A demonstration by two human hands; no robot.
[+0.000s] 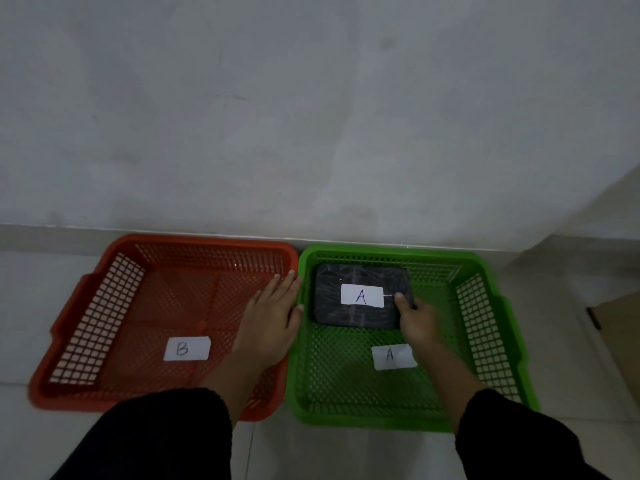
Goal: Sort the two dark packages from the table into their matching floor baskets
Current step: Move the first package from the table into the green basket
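A dark package (349,306) with a white label "A" lies in the far part of the green basket (485,327), which carries its own "A" label (393,356). My right hand (415,318) grips the package's right end, thumb on top. My left hand (273,317) hovers flat with fingers apart over the right side of the red basket (104,299), beside the package and not touching it. The red basket holds only a "B" label (187,348). No second package is in view.
Both baskets stand side by side on a pale tiled floor against a grey wall (311,116). A brown cardboard piece (620,334) lies at the right edge. Black sleeves cover both forearms.
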